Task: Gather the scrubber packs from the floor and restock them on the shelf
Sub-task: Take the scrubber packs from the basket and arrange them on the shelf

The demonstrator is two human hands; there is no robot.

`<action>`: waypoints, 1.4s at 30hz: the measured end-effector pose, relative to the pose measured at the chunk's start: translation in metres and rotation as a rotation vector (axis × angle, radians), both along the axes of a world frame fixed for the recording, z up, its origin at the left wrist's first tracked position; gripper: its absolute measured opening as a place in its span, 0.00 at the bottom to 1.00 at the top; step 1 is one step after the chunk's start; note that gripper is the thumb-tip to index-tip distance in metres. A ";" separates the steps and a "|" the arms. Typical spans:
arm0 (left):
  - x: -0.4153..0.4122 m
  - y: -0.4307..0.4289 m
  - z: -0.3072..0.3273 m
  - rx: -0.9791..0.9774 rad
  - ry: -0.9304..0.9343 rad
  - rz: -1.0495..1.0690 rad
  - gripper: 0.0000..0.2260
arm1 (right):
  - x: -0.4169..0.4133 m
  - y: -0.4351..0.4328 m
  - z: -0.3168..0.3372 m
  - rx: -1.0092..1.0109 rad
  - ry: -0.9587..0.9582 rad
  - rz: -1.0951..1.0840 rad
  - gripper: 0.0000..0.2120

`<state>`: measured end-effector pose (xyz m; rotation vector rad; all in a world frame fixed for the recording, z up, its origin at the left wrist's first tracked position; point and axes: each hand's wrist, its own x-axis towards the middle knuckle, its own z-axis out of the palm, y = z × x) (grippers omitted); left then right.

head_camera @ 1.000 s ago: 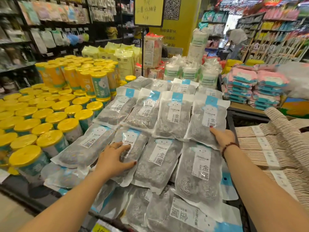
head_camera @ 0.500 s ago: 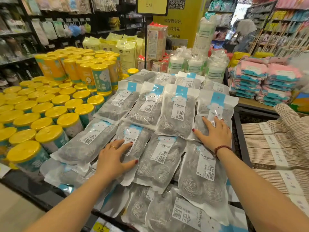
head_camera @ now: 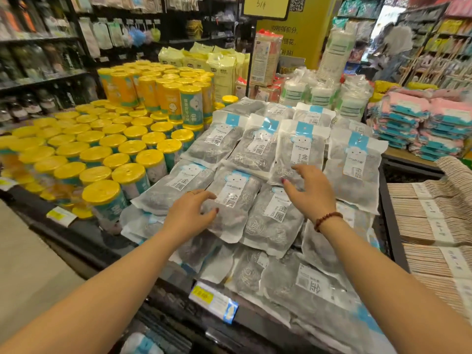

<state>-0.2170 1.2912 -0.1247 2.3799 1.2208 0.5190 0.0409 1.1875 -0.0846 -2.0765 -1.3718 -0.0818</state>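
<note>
Shop shelves full of goods stand all round, and the scrubber packs [head_camera: 258, 154] lie in rows on the shelf [head_camera: 84, 241] in the middle of the frame, right of the yellow-lidded tubs [head_camera: 102, 154]. Your left hand [head_camera: 189, 215] rests loose and spread on the middle pack [head_camera: 231, 198]. Your right hand [head_camera: 310, 194] is loose too, just over a pack further up; whether it touches is hard to tell. Neither hand holds anything. It should help to pat each pack flat, line up the blue tops, and push loose ones back from the edge.
</note>
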 end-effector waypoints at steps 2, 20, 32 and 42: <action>-0.030 -0.005 0.004 0.034 -0.025 -0.010 0.15 | -0.044 -0.004 -0.004 0.015 0.000 0.058 0.18; -0.330 -0.006 -0.068 0.175 0.106 -0.207 0.14 | -0.370 -0.044 -0.118 -0.285 -0.023 0.165 0.17; -0.409 -0.040 -0.343 -0.656 0.001 0.270 0.24 | -0.409 -0.066 -0.377 -0.883 0.473 0.135 0.17; -0.405 -0.056 -0.555 -0.796 0.082 0.318 0.32 | -0.430 -0.114 -0.602 -0.956 0.845 -0.158 0.28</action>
